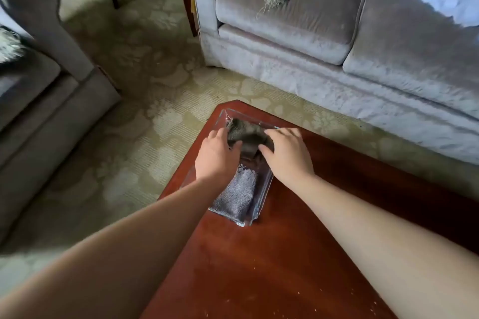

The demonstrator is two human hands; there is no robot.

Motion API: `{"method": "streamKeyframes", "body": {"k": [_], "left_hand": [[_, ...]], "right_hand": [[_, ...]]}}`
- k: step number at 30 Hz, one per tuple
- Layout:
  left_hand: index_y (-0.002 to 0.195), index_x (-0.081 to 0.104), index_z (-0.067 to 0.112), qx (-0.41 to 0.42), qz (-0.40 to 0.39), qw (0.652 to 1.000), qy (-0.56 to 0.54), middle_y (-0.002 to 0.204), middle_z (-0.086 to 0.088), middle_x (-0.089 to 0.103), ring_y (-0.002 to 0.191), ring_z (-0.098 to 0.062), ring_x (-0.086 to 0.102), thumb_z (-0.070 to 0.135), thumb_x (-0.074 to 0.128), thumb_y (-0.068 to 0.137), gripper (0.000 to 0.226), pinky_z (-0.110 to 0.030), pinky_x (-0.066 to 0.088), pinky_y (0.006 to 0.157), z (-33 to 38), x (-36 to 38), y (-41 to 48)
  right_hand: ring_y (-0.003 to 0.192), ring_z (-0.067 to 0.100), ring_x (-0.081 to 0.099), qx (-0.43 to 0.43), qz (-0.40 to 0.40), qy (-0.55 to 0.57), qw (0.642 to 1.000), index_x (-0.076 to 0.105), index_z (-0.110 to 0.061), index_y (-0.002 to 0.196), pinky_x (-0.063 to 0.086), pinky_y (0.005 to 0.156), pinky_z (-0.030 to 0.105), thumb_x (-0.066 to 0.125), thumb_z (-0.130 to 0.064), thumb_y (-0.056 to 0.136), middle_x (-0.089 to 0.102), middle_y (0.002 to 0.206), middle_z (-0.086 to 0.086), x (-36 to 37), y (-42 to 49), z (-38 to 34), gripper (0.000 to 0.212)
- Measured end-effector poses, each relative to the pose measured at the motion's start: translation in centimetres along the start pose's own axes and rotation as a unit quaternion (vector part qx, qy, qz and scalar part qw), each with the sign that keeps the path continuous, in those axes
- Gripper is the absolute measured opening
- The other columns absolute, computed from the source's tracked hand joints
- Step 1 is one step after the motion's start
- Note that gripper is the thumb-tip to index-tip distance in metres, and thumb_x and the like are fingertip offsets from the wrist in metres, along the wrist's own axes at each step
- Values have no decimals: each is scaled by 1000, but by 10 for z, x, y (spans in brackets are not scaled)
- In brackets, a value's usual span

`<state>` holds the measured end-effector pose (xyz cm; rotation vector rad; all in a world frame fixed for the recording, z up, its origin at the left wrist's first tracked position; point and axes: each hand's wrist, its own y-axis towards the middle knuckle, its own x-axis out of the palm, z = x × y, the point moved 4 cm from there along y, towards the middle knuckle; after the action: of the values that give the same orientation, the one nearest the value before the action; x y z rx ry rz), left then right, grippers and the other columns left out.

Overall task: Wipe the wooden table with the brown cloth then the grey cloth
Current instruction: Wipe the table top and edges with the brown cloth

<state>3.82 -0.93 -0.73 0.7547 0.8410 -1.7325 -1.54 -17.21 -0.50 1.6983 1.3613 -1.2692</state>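
At the far left corner of the wooden table, from the head view: clear glass tray, with brown cloth bunched in its far end and grey cloth lying flat in its near end. Left hand curled round the brown cloth's left side, thumb pressed on top; right hand curled over its right side, gripping likewise. Both forearms stretched forward. Pale crumbs scattered on the near wood. Beyond the table, patterned carpet, grey sofa ahead, armchair at left.
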Motion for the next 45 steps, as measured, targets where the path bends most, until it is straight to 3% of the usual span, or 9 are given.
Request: {"method": "streamKeyframes", "body": {"k": [8, 17, 20, 22, 24, 26, 29, 34, 45], "left_hand": [[143, 51, 18, 0, 32, 998, 46, 132, -4, 63, 116, -31, 64, 39, 69, 97, 54, -41, 52, 88, -2, 21, 52], [119, 69, 20, 34, -17, 997, 72, 122, -4, 54, 105, -32, 61, 30, 74, 92, 29, -37, 47, 74, -7, 17, 69], [106, 68, 20, 89, -42, 995, -2, 113, 0, 55, 105, -24, 54, 26, 73, 89, 19, -42, 54, 81, -6, 11, 67], [89, 63, 18, 78, -83, 984, -134, 89, 2, 58, 94, -20, 53, 25, 75, 83, 15, -39, 52, 78, -5, 2, 61], [84, 60, 13, 34, -128, 949, -286, 77, -2, 60, 72, -18, 57, 20, 77, 80, 18, -34, 49, 62, -4, -8, 50], [94, 59, 3, 1, -169, 903, -396, 84, -14, 62, 72, -23, 60, 14, 79, 81, 26, -34, 50, 62, 2, -15, 33], [98, 62, 10, -43, -204, 854, -476, 97, -17, 67, 87, -30, 65, 17, 82, 79, 28, -45, 54, 79, 22, -16, -4], [95, 70, 6, -36, -220, 872, -436, 85, -7, 69, 77, -17, 65, 8, 71, 96, 3, -29, 53, 69, 81, 3, -83], [105, 73, 16, 7, -337, 887, -316, 97, -10, 77, 87, -20, 71, -1, 67, 96, 21, -43, 60, 75, 259, 179, -311]], "right_hand": [[124, 29, 50, 28, 93, -63, 993, 73, -19, 120, 40, 96, 44, 73, -39, 94, 72, 113, 2, 39, 31, 3, 32], [127, 32, 46, 59, 60, 79, 993, 72, -19, 103, 39, 105, 45, 72, -23, 95, 71, 109, 3, 44, 37, 14, 9], [136, 30, 46, 32, 53, 142, 988, 68, -14, 101, 37, 112, 49, 68, -20, 98, 71, 109, 4, 36, 32, 14, 6], [112, 26, 60, 23, 46, 193, 980, 62, -16, 95, 44, 106, 51, 67, -19, 98, 71, 99, 0, 23, 23, 14, 6], [83, 17, 62, 51, 24, 279, 959, 60, -21, 94, 50, 85, 40, 66, -20, 98, 70, 86, -2, 4, 9, 14, 7], [84, 11, 66, 89, 22, 395, 914, 64, -25, 98, 52, 82, 35, 67, -17, 97, 73, 90, 0, -19, -12, 12, 9], [105, 16, 74, 167, -2, 535, 828, 73, -27, 109, 59, 97, 45, 73, -14, 95, 79, 106, -2, -51, -55, 17, 20], [111, 34, 73, 242, -32, 587, 772, 76, -12, 111, 52, 103, 64, 77, -7, 91, 77, 112, 15, -96, -140, 60, 20], [95, 26, 75, 356, 24, 504, 787, 74, -22, 91, 63, 86, 53, 73, -6, 95, 76, 94, 6, -151, -401, 298, 17]]}}
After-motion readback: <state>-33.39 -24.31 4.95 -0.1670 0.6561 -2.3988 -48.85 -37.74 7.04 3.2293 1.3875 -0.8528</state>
